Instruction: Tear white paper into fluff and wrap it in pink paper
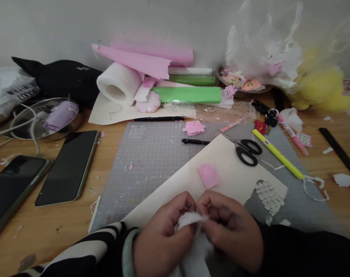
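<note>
My left hand (167, 234) is closed on a crumpled piece of white tissue paper (199, 252) at the bottom middle of the head view. My right hand (232, 229) pinches the same tissue from the other side, thumb and fingers close together. Part of the tissue hangs below the hands and blurs there. Just beyond the hands, a pink paper square (209, 176) lies on a large cream paper sheet (175, 181). Black-handled scissors (247, 152) rest across the sheet's far edge. To the right of my right hand is a cut-out with drawn scallops (269, 198).
Under the sheet is a grey cutting mat (140, 154). Two phones (69, 167) and a metal bowl (45, 119) stand left. Along the wall are a tissue roll (119, 84), pink paper (152, 55) and a green packet (189, 95). A yellow cutter (279, 154) lies right.
</note>
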A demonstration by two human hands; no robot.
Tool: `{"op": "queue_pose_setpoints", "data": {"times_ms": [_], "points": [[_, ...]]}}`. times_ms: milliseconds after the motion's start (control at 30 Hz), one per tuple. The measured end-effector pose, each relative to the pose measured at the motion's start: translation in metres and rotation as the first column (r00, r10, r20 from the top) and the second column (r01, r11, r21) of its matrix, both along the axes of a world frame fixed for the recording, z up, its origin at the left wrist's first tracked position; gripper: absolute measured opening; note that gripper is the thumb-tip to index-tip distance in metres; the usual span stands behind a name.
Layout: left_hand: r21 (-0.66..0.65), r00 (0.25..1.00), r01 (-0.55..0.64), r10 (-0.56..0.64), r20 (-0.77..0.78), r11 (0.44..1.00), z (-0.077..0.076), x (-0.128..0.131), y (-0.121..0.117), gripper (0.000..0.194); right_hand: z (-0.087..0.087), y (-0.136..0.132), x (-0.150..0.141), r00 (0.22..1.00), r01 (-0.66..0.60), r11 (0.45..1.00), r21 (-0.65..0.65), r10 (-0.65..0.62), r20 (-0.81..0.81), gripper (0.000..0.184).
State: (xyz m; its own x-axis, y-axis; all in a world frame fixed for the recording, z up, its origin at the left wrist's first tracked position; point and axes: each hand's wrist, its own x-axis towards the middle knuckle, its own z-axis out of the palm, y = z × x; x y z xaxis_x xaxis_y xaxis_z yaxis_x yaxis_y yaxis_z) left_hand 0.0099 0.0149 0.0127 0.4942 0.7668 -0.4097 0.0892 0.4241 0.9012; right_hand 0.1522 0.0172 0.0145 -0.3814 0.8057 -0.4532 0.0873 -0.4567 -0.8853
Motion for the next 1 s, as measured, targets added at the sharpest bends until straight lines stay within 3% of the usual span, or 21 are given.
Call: {"op": "queue_pose_setpoints", "data": {"times_ms": [133, 300, 433, 600, 733, 867, 900, 1000], "points": [[-0.018, 0.999, -0.012, 0.012, -0.036, 1.0, -0.0001, -0.0003, -0.0006, 0.007, 0.0046, -0.0003, -0.0002, 0.993, 0.093, 0.994, -0.05, -0.089, 0.074, 0.006], [0.007, 1.0, 0.001, 0.0, -0.029, 1.0, 0.0028, -0.0002, 0.0005, 0.005, 0.0014, -0.0016, 0.0001, 0.995, 0.003, 1.0, -0.008, -0.002, 0.097, 0.009], [0.001, 0.999, -0.008, 0.008, -0.052, 1.0, 0.0034, 0.0001, 0.0007, 0.007, 0.0023, 0.0014, 0.0003, 0.986, 0.158, 0.986, -0.054, -0.154, 0.064, 0.003], [0.007, 0.999, 0.001, -0.001, -0.035, 1.0, 0.0027, 0.0009, 0.0001, 0.005, 0.0034, 0.0018, -0.001, 0.998, 0.03, 0.997, -0.078, -0.026, 0.056, 0.006], [-0.008, 0.999, -0.006, 0.006, -0.044, 1.0, 0.0017, -0.0005, 0.0, 0.006, 0.004, 0.0046, 0.0007, 0.993, 0.108, 0.99, -0.089, -0.104, 0.047, 0.003], [-0.011, 1.0, -0.008, 0.008, 0.006, 1.0, 0.0013, -0.001, 0.0001, 0.005, 0.0035, 0.0012, -0.0013, 0.997, 0.049, 0.999, 0.011, -0.05, 0.061, 0.008], [-0.011, 1.0, -0.009, 0.009, 0.008, 1.0, 0.0015, -0.0009, 0.0002, 0.005, 0.0038, 0.0002, -0.0017, 0.998, 0.02, 1.0, -0.005, -0.02, 0.054, 0.007], [-0.029, 1.0, -0.013, 0.013, -0.012, 0.999, 0.0022, -0.0005, 0.0002, 0.007, 0.0053, -0.0007, -0.0014, 0.993, 0.086, 0.995, -0.058, -0.081, 0.082, 0.004]]}}
